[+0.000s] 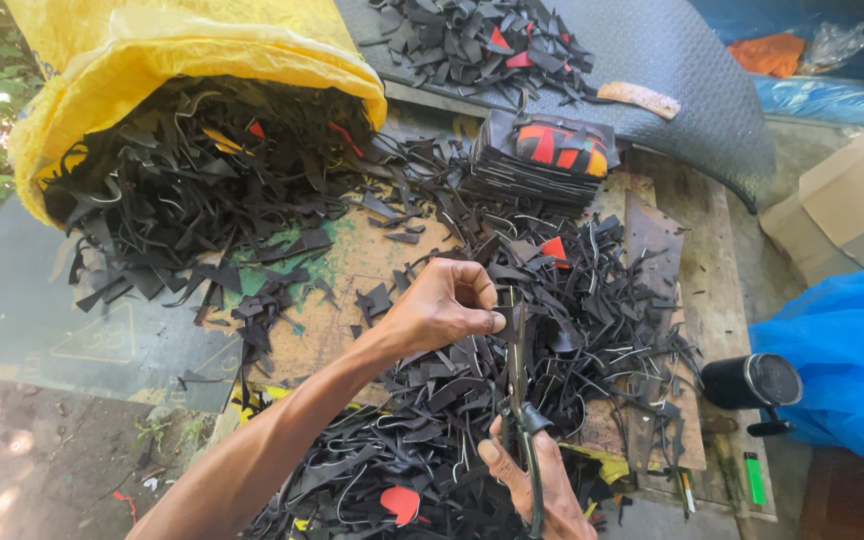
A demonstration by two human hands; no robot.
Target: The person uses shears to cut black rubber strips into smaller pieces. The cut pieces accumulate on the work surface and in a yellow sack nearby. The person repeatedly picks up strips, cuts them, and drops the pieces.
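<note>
My left hand [442,305] pinches a small black rubber piece [508,322] above the wooden board [352,260]. The piece sits right at the blade tips of the scissors [520,390]. My right hand [537,480] grips the black scissor handles near the bottom edge, blades pointing up toward the left hand. All around both hands lies a heap of black rubber scraps [552,330], with a few red bits mixed in.
A yellow sack [152,50] spills more black scraps at the upper left. A stack of cut pieces [542,155] stands behind the board, on a dark textured mat [672,70]. A cardboard box [852,200], blue plastic [842,350], a black flask [752,380] and a green lighter [755,478] lie at right.
</note>
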